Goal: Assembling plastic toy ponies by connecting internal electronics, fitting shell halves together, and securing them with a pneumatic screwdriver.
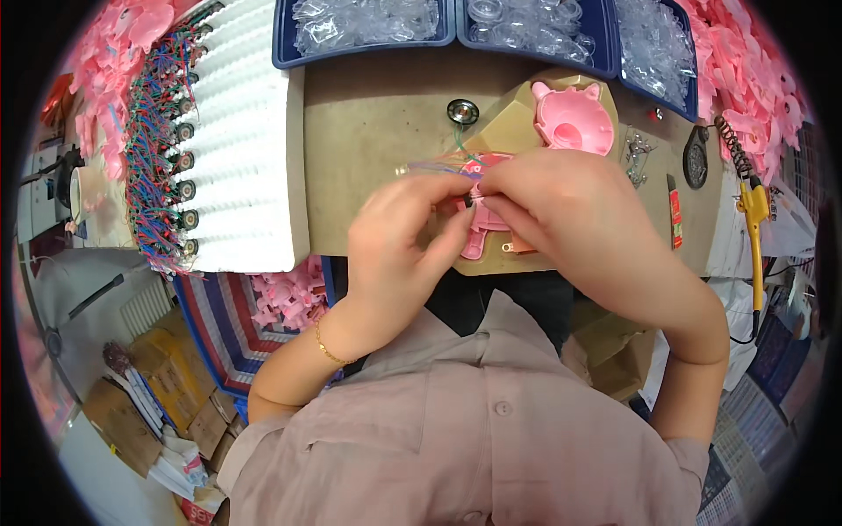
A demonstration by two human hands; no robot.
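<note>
My left hand [395,230] and my right hand [574,197] meet over the front of the table, thumbs and forefingers pinched close together. A pink plastic shell [474,243] lies under the fingertips, partly covered by them. At the left fingertips there is a small dark part, too small to name; whatever the right fingertips pinch is hidden. Thin coloured wires [430,167] stick out beyond my left forefinger. A green wire runs from there up to a round speaker [462,111]. Beyond my right hand, a hollow pink shell with ears [583,118] rests on a tan block [504,127].
White ridged foam [250,131] at left carries speakers with bundled wires [158,167]. Blue bins [456,53] of clear plastic parts line the back. Screws [638,153], a dark oval dish [695,158], a red-handled cutter [675,215] and a yellow soldering iron [756,237] are at right.
</note>
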